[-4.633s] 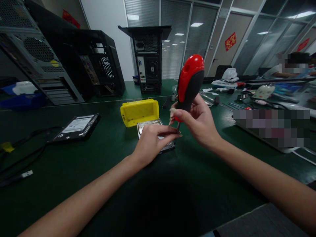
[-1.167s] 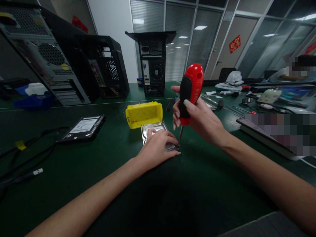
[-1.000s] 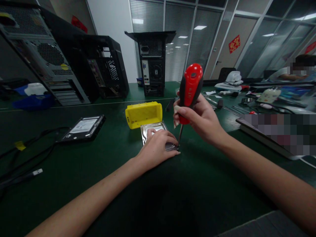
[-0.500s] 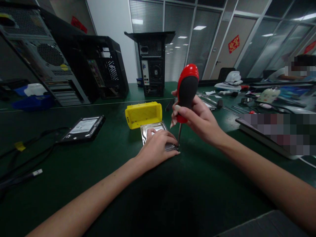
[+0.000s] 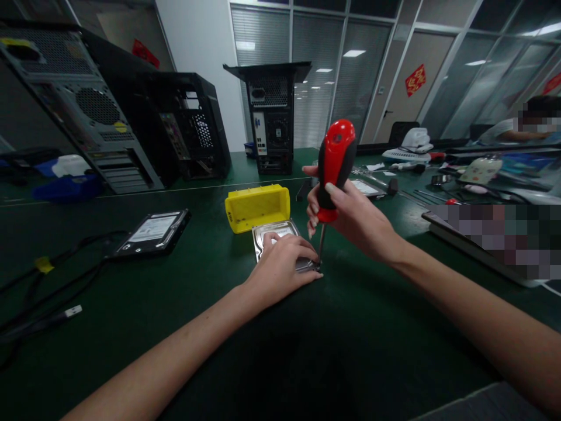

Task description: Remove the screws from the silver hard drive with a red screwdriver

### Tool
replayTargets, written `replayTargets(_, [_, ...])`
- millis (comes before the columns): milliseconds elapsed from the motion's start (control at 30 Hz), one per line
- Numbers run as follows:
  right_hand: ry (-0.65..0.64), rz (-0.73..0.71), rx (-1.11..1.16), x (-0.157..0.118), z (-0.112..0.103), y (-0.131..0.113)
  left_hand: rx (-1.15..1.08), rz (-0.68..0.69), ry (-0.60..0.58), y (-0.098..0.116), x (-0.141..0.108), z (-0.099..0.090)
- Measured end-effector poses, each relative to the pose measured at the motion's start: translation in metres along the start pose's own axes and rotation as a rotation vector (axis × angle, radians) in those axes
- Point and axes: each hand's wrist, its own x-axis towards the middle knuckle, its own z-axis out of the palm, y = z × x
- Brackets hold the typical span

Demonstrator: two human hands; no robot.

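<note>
A silver hard drive (image 5: 262, 234) lies on the dark green table, partly covered by my left hand (image 5: 287, 263). The fingers of that hand grip the drive from above, with the thumb at its near right corner. My right hand (image 5: 350, 213) is wrapped round the handle of a red and black screwdriver (image 5: 336, 161). The screwdriver stands nearly upright, its shaft coming down to the drive's near right corner. Whether the tip sits in a screw is too small to tell. Just behind the drive is a yellow plastic bin (image 5: 258, 207), lying on its side with its opening facing me.
Another hard drive (image 5: 153, 231) lies at left, beside black cables (image 5: 52, 321). Computer cases (image 5: 274, 117) stand along the back. To the right are a book-like object (image 5: 473, 257), thin tools and small items. A person (image 5: 504, 128) sits at the far right.
The screwdriver handle has turned in my right hand, so more of its red side faces me. My left hand still presses the drive. The whole view has shifted slightly.
</note>
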Motion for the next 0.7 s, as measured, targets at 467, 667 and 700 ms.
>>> replayTargets(467, [0.041, -0.009, 0.016, 0.0, 0.0042, 0.0003, -0.007, -0.006, 0.002, 0.0024, -0.0006, -0.0007])
replayTargets(667, [0.066, -0.061, -0.016, 0.0005, 0.0017, 0.0039, -0.006, -0.016, 0.004, 0.0037, -0.0004, -0.0014])
replayTargets(700, [0.072, -0.066, -0.01, 0.0003, 0.0019, 0.0043, -0.003, -0.016, 0.004, 0.0037, -0.0004, -0.0014])
